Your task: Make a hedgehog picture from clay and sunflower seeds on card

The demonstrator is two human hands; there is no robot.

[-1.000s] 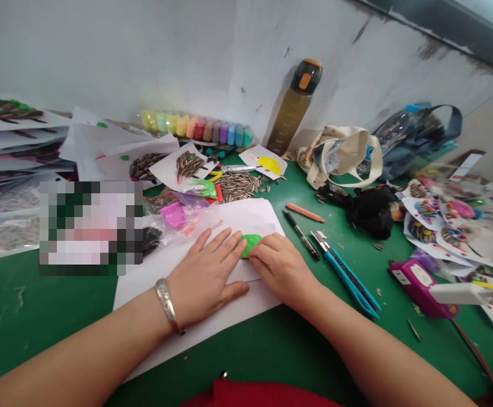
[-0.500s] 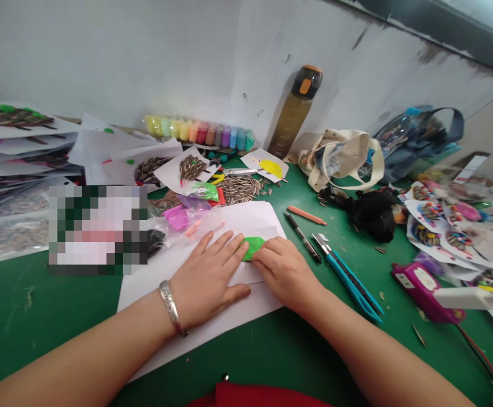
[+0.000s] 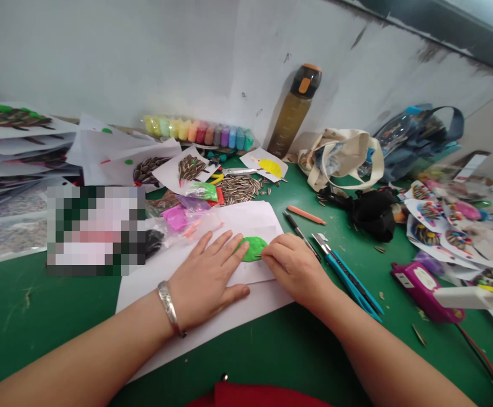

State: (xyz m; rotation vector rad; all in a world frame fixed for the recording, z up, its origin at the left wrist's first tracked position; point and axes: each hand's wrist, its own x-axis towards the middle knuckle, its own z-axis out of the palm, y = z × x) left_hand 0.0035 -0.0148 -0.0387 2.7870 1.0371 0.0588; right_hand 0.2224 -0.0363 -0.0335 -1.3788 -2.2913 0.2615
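Observation:
Flat and fingers spread, my left hand [image 3: 210,274] lies open on the white paper [image 3: 157,333], its fingertips at the left edge of a flattened green clay oval [image 3: 252,249]. My right hand [image 3: 295,268] is closed in a pinch at the oval's right edge. From its fingertips a thin, light-brown tip pokes out over the clay; it is too small to name. A smaller white sheet under the clay lies on the larger paper.
Right of the paper lie a black pen [image 3: 301,232], an orange stick [image 3: 306,215] and blue tweezers [image 3: 348,277] beside a cutter. Behind are sunflower seeds [image 3: 240,189], scissors, clay packets [image 3: 199,134] and a bottle [image 3: 295,113]. A magenta tool [image 3: 426,291] lies at right.
My right hand has shifted a little to the right, uncovering more of the green clay and a thin tip between its fingers. My left hand stays in place.

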